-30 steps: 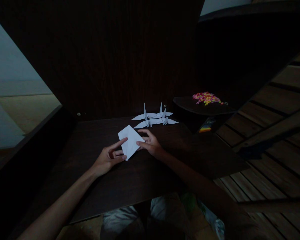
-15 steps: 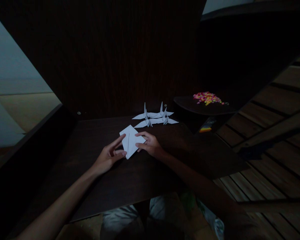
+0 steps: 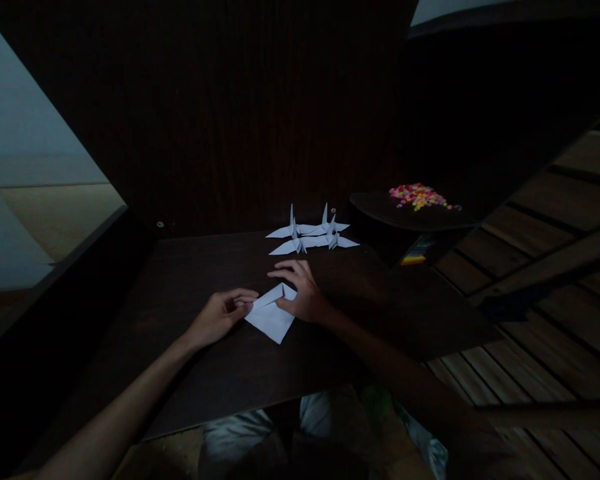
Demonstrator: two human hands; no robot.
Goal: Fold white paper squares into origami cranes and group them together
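Note:
A white sheet of origami paper [image 3: 275, 323], folded into a kite-like diamond with a narrow flap along its upper edge, lies low over the dark tabletop. My left hand [image 3: 220, 315] pinches its left corner between thumb and fingers. On the right side, the thumb of my right hand [image 3: 304, 295] presses on the paper, while its upper fingers stretch past the top corner; the lower fingers are hidden. Just beyond my hands stand several white folded paper cranes [image 3: 296, 243], close together in two rows with pointed tips.
The dark wooden tabletop [image 3: 190, 387] ends at a front edge above my legs. A tall dark panel [image 3: 240, 120] rises behind it, and a raised side board [image 3: 55, 313] runs along the left. At right, a curved shelf [image 3: 375, 208] bears a pile of small colourful pieces [image 3: 419, 196].
The folded paper has been turned and brought nearer to me, its flap now along the upper edge. My right hand's upper fingers have come off the paper. The cranes have not moved.

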